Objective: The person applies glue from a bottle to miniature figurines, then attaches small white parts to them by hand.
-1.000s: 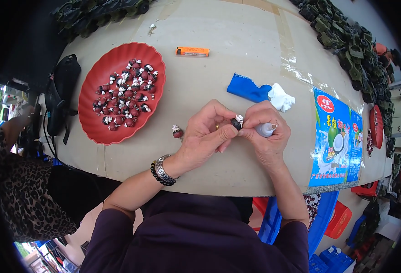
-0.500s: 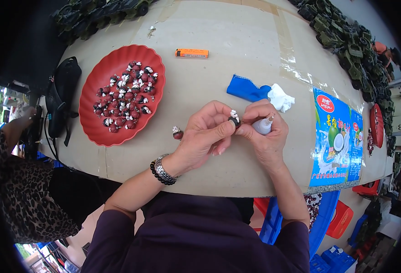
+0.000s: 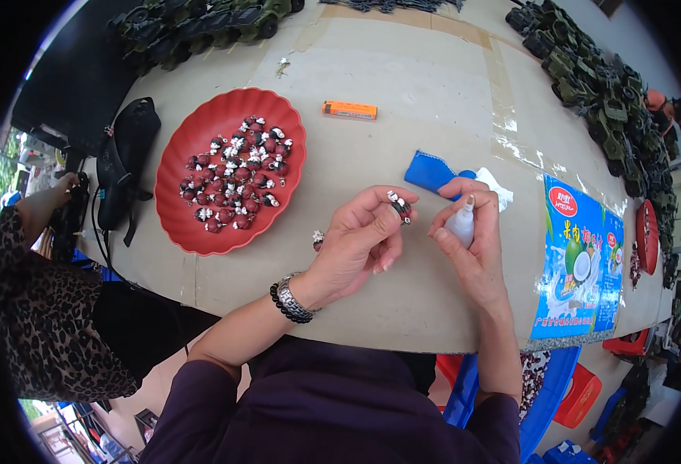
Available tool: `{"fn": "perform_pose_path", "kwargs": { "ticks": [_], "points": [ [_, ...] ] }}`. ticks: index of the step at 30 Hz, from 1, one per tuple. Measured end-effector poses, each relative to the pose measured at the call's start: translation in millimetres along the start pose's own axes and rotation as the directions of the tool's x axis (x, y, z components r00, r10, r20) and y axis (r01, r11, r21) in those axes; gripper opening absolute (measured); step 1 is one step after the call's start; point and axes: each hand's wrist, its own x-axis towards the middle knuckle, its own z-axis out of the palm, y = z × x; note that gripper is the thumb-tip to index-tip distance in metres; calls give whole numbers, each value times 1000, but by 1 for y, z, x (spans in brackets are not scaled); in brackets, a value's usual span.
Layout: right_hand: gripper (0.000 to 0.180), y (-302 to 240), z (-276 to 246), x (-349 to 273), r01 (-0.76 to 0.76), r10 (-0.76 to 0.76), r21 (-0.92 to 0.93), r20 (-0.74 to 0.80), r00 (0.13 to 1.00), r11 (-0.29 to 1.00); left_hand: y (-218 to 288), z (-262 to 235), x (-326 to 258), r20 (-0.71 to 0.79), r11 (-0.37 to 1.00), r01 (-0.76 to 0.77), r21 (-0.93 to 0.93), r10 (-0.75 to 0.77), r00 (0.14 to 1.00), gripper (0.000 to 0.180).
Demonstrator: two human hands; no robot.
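Note:
Between the thumb and fingers of my left hand (image 3: 354, 241) is a small black-and-white figurine (image 3: 399, 206), its white part upward. My right hand (image 3: 476, 267) grips a small white squeeze bottle (image 3: 461, 224) with its narrow tip pointing up. A gap of bare table separates the two hands. Another little figurine (image 3: 318, 237) lies just left of my left hand, partly hidden by it. To the left, a scalloped red plate (image 3: 172, 220) holds several dark red, black and white figurines (image 3: 236, 176), some with metal loops.
Beyond my right hand lie a blue cloth (image 3: 429, 169) and a crumpled white tissue (image 3: 498, 190). An orange box (image 3: 350, 110) sits farther back. A printed blue sheet (image 3: 576, 263) is at right. Green toy vehicles (image 3: 580, 85) line the far edges. A black bag (image 3: 128, 166) and another person's arm (image 3: 43, 205) are at left.
My right hand with the bottle has moved away to the right from the figurine, which my left hand still holds. The whole view has shifted slightly.

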Motion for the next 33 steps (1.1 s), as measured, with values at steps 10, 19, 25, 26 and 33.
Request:
{"fn": "perform_pose_path", "kwargs": {
  "ticks": [10, 19, 25, 26, 33],
  "points": [
    [30, -11, 8, -3, 37, -57, -142, -137, 989, 989, 5, -3, 1, -35, 995, -96, -37, 95, 995, 25],
    [32, 0, 5, -5, 159, -199, -273, -125, 972, 949, 4, -3, 1, -32, 976, -214, 35, 215, 976, 26],
    [33, 1, 5, -5, 174, -219, -312, -115, 969, 934, 4, -3, 0, -26, 976, -213, 43, 215, 976, 27],
    [33, 2, 5, -5, 175, -220, -317, -112, 969, 932, 4, -3, 0, -25, 976, -213, 43, 214, 976, 27],
    [33, 3, 5, -5, 162, -206, -313, -112, 972, 936, 5, -3, 0, -23, 977, -209, 38, 210, 978, 26]
  ]
}}
